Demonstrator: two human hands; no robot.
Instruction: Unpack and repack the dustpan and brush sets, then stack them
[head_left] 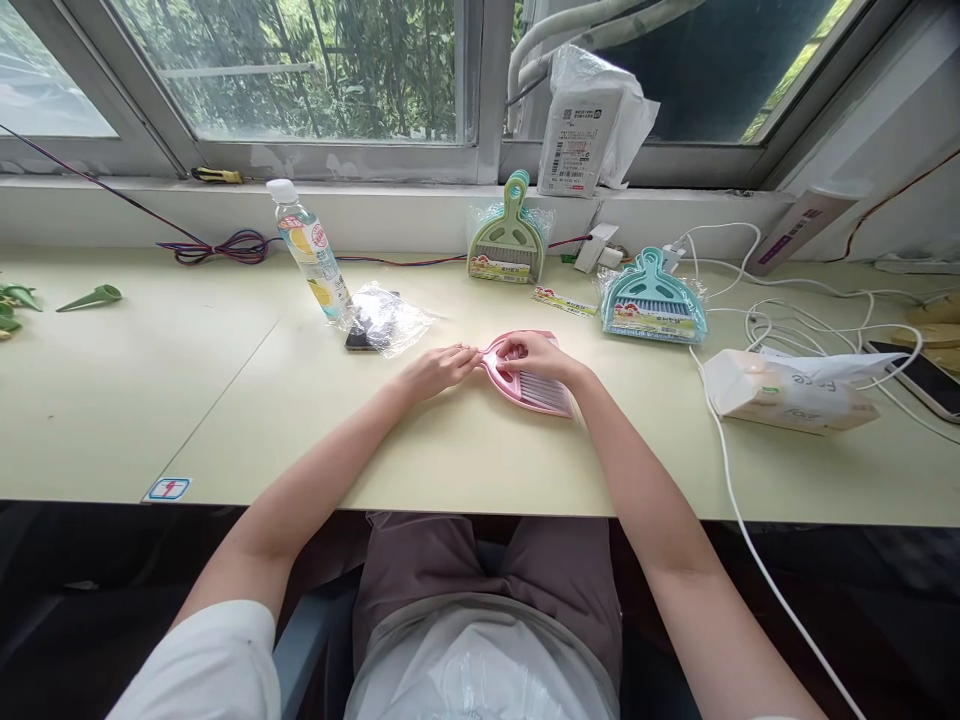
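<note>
Pinching the pink brush-and-dustpan set (544,392) by its brush, the right hand (531,355) shows in the head view with thumb and fingers drawn together. The left hand (448,367) lies over the handle end; its underside is hidden, so I cannot tell whether it grips. The set is midway between the desk's (247,430) front and rear edges, brush laid against dustpan. Its unwrapping looks done: a clear wrapper (411,325) and a printed card (564,302) lie loose nearby. Toward the rear edge, the green set (508,245) and blue set (652,305) appear bagged, not yet opened.
</note>
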